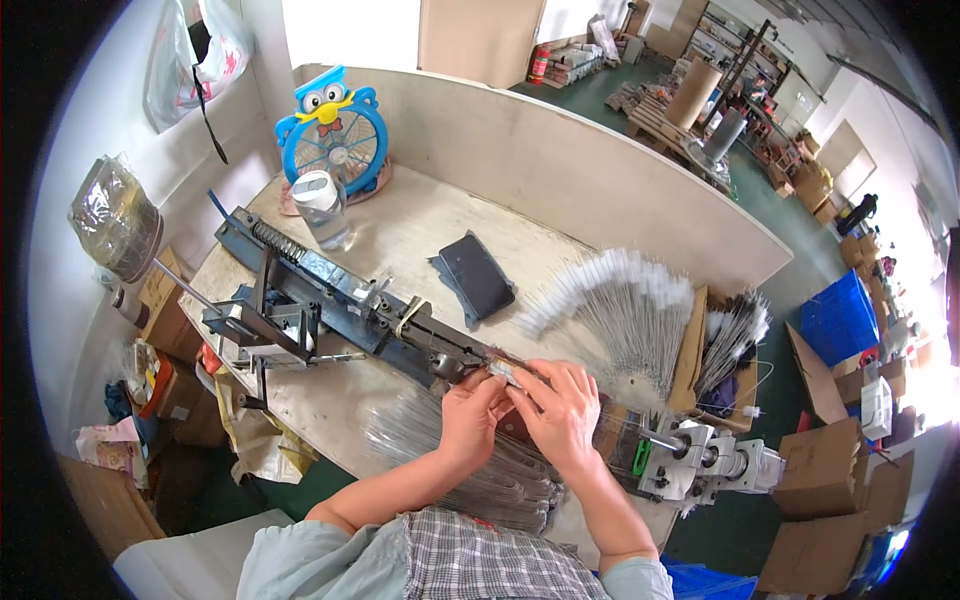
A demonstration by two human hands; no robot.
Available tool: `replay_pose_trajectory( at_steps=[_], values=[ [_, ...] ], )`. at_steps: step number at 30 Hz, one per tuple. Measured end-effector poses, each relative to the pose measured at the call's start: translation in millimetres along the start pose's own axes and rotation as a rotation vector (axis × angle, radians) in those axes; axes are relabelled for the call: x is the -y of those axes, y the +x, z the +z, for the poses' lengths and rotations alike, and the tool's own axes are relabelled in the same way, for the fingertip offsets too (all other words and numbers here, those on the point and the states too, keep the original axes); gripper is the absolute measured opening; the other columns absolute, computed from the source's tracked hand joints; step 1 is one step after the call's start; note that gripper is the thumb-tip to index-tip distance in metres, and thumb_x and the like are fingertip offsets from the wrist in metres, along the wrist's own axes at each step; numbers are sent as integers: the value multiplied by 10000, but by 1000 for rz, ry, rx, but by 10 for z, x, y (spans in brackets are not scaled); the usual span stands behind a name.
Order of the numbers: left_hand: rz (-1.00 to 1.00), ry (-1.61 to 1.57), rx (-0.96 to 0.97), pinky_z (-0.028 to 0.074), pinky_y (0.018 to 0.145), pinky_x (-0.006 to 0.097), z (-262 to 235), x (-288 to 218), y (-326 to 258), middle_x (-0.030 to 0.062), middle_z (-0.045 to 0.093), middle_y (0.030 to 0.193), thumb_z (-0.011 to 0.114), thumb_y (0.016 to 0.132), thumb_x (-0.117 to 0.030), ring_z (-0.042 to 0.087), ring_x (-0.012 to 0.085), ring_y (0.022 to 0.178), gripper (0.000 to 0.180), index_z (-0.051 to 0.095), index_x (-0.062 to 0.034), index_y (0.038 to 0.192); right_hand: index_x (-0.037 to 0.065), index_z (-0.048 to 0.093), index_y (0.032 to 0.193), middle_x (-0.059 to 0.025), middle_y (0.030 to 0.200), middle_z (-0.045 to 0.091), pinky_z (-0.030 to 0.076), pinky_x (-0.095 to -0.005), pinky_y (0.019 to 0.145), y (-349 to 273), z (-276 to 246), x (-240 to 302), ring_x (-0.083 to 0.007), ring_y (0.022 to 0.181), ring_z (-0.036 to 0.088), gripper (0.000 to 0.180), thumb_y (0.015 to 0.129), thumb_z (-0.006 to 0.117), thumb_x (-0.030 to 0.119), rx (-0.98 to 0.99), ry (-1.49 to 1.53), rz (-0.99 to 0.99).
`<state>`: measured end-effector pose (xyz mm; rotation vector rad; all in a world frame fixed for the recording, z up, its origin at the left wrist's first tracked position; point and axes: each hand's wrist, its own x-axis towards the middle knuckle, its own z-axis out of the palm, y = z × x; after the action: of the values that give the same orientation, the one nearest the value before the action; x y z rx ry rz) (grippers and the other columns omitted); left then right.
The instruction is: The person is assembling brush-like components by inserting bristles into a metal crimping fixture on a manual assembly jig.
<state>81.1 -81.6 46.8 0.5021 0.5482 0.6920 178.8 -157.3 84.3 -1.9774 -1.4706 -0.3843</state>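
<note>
My left hand (470, 415) and my right hand (562, 408) meet at the near end of a long dark metal bench fixture (345, 285). Fingers of both hands are pinched around a small silvery-white piece (503, 372), partly covered by the fingertips; its exact kind cannot be made out. Beside the left hand, a dark round metal part (452, 368) sits on the fixture. Below my hands and forearms lies a bundle of thin metal wires (500, 480). Past the right hand, thin wire brushes with white bristle ends (615, 300) spread out in a fan.
A dark phone (476, 277) lies on a cloth behind the fixture. Farther back stand a clear bottle with a white lid (322, 210) and a blue cartoon fan (335, 145). A motorised machine (705, 460) occupies the right end. An open carton (692, 345) holds more brushes.
</note>
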Motion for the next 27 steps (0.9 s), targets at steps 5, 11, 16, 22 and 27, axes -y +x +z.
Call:
replay_pose_trajectory(
  at_steps=[5, 11, 16, 22, 27],
  values=[
    [-53, 45, 4, 495, 782, 304, 0, -28, 1, 57, 617, 947, 547, 894, -168, 614, 157, 873, 141, 559, -39, 951, 115, 682, 922, 4, 921, 623, 415, -356, 760, 23, -159, 48, -199, 910, 557, 236, 702, 718, 193, -15, 10, 53],
    [-122, -63, -19, 483, 822, 339, 24, -168, -97, 65, 581, 883, 392, 930, -493, 592, 195, 865, 453, 527, -60, 929, 66, 668, 854, -38, 785, 601, 427, -378, 740, -129, -163, 41, -235, 857, 541, 188, 693, 706, 156, 132, -55, 67],
    [-136, 49, 47, 468, 845, 336, 40, -140, -117, 102, 581, 1027, 317, 922, -583, 579, 208, 936, 610, 516, -27, 1076, 65, 657, 901, -57, 806, 590, 435, -375, 744, -218, -200, 13, -242, 855, 537, 208, 707, 694, 133, 130, -49, 90],
    [-158, 231, 76, 411, 923, 351, -68, -121, -142, 118, 489, 1270, 333, 933, -550, 521, 218, 1091, 632, 397, -28, 1284, 65, 655, 924, -49, 923, 617, 437, -355, 784, -133, -374, -69, -236, 928, 541, 207, 731, 684, 137, 76, 87, 43],
    [-212, 435, 147, 403, 950, 381, -304, -256, -285, 123, 502, 1277, 462, 928, -381, 498, 235, 1160, 521, 410, -13, 1293, 57, 646, 916, -63, 795, 629, 505, -361, 620, -456, -542, -101, -267, 708, 615, 162, 755, 634, 70, 39, 279, 109]
  ],
)
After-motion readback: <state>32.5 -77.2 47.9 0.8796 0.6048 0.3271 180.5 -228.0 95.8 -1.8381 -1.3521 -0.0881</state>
